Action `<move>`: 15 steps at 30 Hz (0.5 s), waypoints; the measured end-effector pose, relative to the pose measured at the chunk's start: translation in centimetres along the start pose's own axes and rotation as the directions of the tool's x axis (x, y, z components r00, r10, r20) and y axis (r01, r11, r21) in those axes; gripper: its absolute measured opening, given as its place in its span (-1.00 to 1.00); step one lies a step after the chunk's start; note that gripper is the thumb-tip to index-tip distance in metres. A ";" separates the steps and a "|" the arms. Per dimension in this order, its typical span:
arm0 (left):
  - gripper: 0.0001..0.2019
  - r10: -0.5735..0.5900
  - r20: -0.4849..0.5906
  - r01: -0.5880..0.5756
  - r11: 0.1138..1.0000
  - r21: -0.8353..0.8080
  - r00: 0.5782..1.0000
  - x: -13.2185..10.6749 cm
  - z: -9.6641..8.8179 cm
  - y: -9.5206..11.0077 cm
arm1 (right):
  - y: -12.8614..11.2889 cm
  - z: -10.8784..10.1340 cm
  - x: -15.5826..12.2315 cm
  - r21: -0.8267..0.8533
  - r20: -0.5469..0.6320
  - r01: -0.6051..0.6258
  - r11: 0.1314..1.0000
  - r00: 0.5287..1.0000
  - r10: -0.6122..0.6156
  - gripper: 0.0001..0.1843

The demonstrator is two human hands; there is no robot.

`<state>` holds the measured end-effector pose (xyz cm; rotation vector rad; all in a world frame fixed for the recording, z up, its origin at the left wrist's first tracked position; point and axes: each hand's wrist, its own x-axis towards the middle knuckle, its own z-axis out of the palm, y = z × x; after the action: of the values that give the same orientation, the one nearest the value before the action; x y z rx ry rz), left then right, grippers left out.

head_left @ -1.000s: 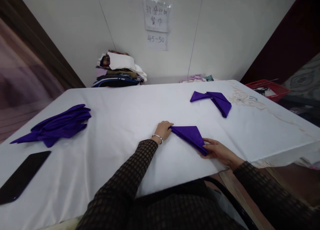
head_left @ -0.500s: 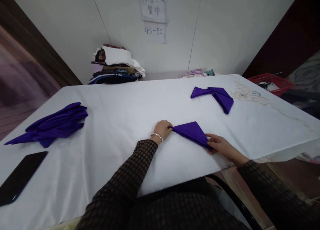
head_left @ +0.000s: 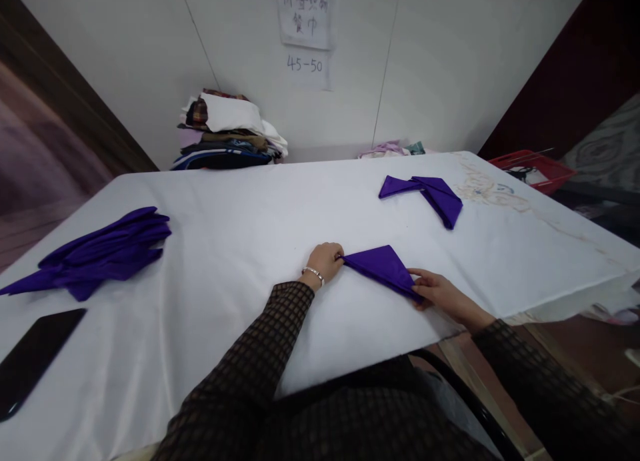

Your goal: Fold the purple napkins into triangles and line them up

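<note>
A purple napkin [head_left: 381, 267] folded into a triangle lies on the white tablecloth [head_left: 250, 234] near the front edge. My left hand [head_left: 326, 261], with a silver bracelet on the wrist, pinches the napkin's left corner with closed fingers. My right hand [head_left: 434, 289] grips the napkin's right corner between thumb and fingers. Both sleeves are dark and checked.
A folded purple napkin [head_left: 425, 195] lies further back on the right. A pile of purple napkins [head_left: 97, 251] sits at the left, with a black phone [head_left: 35, 357] in front of it. Stacked clothes [head_left: 227, 134] stand by the wall. A red basket [head_left: 533, 169] is beyond the right edge.
My right hand has slid the napkin's right corner up and inward, making the triangle shorter and flatter. My left hand has stayed on the left corner. The view has shifted slightly.
</note>
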<state>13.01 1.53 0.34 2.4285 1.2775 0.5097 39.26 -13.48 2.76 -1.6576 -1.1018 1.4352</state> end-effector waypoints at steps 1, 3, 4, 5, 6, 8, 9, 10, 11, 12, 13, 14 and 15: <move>-0.94 0.005 0.005 -0.005 1.000 0.002 1.000 0.0 0.0 0.0 | 0.0 0.0 0.0 -0.001 -0.003 0.004 1.000 1.000 -0.004 -0.43; -0.96 0.011 0.012 -0.011 1.000 0.002 1.000 0.0 -0.1 0.0 | -0.1 0.1 -0.1 -0.006 -0.008 0.003 1.000 1.000 -0.004 -0.44; -0.96 0.012 0.013 -0.012 1.000 0.000 1.000 0.0 -0.1 0.0 | -0.1 0.1 -0.1 -0.013 -0.010 0.003 1.000 1.000 -0.003 -0.44; -0.96 0.012 0.013 -0.012 1.000 -0.002 1.000 0.0 -0.2 0.0 | -0.1 0.2 0.0 -0.025 -0.012 0.003 1.000 1.000 -0.003 -0.44; -0.97 0.011 0.013 -0.011 1.000 -0.004 1.000 0.1 -0.2 0.0 | -0.1 0.2 0.0 -0.043 -0.014 0.004 0.999 1.000 -0.004 -0.44; -0.97 0.006 0.009 -0.006 1.000 -0.011 1.000 0.1 -0.2 -0.2 | -0.1 0.3 0.1 -0.095 -0.026 0.006 0.995 1.000 -0.009 -0.44; -0.97 0.003 0.003 -0.003 1.000 -0.017 1.000 0.1 -0.3 -0.3 | -0.1 0.4 0.1 -0.126 -0.038 0.008 0.992 0.999 -0.013 -0.45; -0.97 0.001 -0.004 -0.001 1.000 -0.025 1.000 0.2 -0.3 -0.4 | -0.1 0.5 0.0 -0.161 -0.053 0.012 0.987 0.998 -0.021 -0.46; -0.96 0.000 -0.009 0.000 0.999 -0.034 1.000 0.2 -0.3 -0.5 | -0.1 0.6 0.0 -0.202 -0.072 0.017 0.979 0.997 -0.032 -0.47; -0.95 -0.001 -0.014 0.000 0.999 -0.044 1.000 0.3 -0.3 -0.7 | -0.1 0.7 -0.1 -0.249 -0.090 0.023 0.968 0.995 -0.046 -0.49; -0.94 -0.001 -0.014 0.000 0.999 -0.051 1.000 0.3 -0.3 -0.8 | -0.1 0.9 -0.2 -0.303 -0.108 0.029 0.953 0.992 -0.064 -0.49; -0.93 0.000 -0.009 -0.001 0.998 -0.055 1.000 0.4 -0.3 -0.9 | -0.1 1.1 -0.4 -0.360 -0.122 0.037 0.932 0.989 -0.087 -0.48; -0.93 0.002 0.001 -0.002 0.998 -0.055 1.000 0.4 -0.3 -1.0 | -0.2 1.2 -0.5 -0.419 -0.134 0.045 0.907 0.985 -0.111 -0.46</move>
<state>12.36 2.46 0.19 2.3853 1.2440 0.5373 37.99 -13.89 2.92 -1.9525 -1.4379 1.0446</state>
